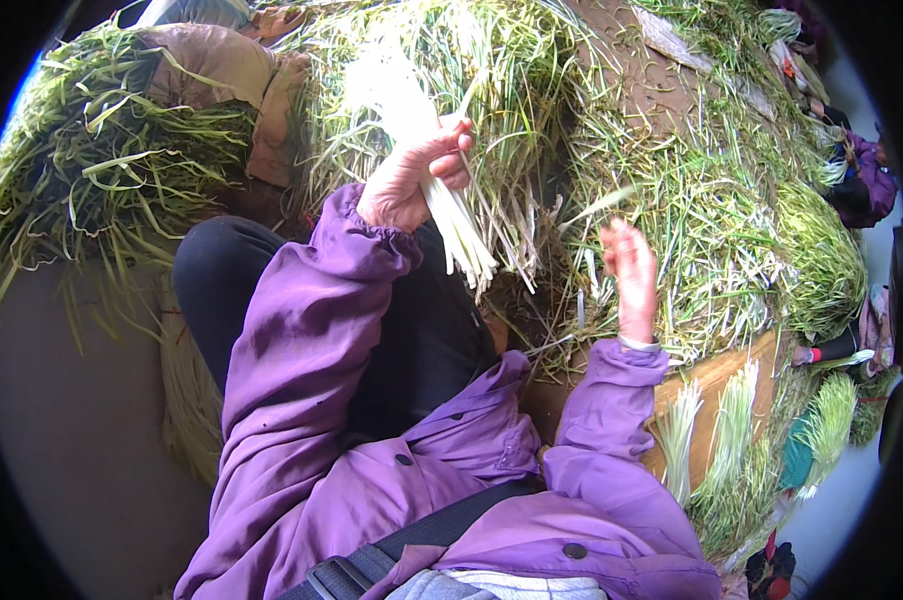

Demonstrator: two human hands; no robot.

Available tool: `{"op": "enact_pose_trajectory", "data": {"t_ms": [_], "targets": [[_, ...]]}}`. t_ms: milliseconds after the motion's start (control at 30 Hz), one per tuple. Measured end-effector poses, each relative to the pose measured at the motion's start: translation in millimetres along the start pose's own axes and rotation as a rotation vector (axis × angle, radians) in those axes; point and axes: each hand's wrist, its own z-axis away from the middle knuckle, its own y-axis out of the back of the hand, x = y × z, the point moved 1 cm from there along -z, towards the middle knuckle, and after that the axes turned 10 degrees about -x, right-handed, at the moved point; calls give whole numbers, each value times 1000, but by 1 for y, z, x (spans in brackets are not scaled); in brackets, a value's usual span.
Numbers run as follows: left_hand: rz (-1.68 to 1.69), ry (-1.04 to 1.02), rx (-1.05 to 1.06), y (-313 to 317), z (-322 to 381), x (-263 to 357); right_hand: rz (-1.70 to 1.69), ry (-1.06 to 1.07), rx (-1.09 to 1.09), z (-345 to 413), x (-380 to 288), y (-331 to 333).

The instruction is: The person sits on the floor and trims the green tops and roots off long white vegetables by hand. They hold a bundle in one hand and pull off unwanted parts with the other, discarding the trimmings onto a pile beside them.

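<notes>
My left hand (425,169) grips a small bundle of green-and-white stalks (455,232), seemingly a leafy allium. The white stems with root ends point down toward my lap, and bright glare washes out the leafy upper part. A loose thin stalk (496,217) hangs beside the stems. To the right, apart from the bundle, my right hand (631,274) is slightly blurred, its fingers loosely curled and apart with nothing visible in them. A pale leaf strip (601,206) shows just above its fingertips; I cannot tell whether it is in the air or on the litter.
Ahead lies a large heap of stalks (519,67). Cut leaves (691,255) litter the ground on the right. Trimmed white bundles (733,412) rest by a wooden board (763,356). A leafy pile (84,142) stands left. Other people (868,180) sit along the right edge.
</notes>
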Motion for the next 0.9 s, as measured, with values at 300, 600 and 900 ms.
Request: {"op": "enact_pose_trajectory", "data": {"t_ms": [300, 600, 900], "targets": [[2, 0, -20, -6, -2, -1, 15, 201, -524, 51, -23, -70], [-238, 6, 156, -19, 4, 2, 20, 148, -531, 35, -44, -83], [517, -677, -479, -75, 25, 116, -11, 107, -241, -85, 54, -67]]}}
